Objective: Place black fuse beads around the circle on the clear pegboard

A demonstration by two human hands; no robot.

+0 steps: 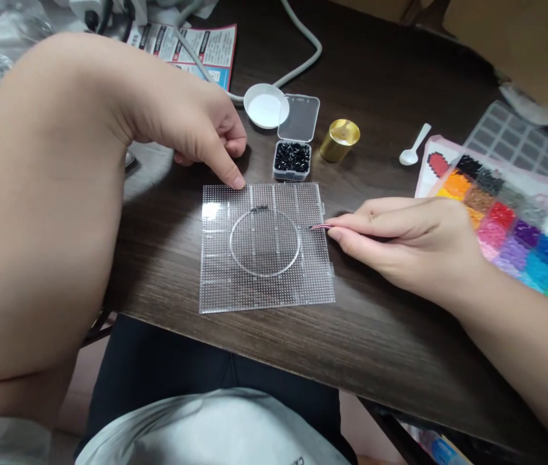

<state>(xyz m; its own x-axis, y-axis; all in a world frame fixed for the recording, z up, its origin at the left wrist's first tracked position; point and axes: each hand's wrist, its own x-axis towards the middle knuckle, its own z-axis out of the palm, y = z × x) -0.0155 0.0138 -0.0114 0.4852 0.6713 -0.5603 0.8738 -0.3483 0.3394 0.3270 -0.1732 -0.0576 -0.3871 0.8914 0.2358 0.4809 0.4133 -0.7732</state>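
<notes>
A clear pegboard (264, 248) is laid on the dark surface (385, 71), near its front edge. A pale ring (298, 247) is seen at the middle of the board, and a short row of black beads (259, 208) is set at the ring's top.

The board's far edge is touched by the thumb of the left hand (213, 129); its other fingers are curled, and whether anything is gripped in them cannot be told. Tweezers (321, 227) are pinched between the thumb and fingers of the right hand (394, 242), and their dark tips are held over the board's right part.

Just beyond the board, a small box (292, 175) is filled with black beads, its lid (299, 119) opened back. Beside it a gold cup (332, 150) is placed, with a white dish (266, 124) behind the box. A spoon (414, 150) and a tray of coloured beads (514, 213) are seen at the right.
</notes>
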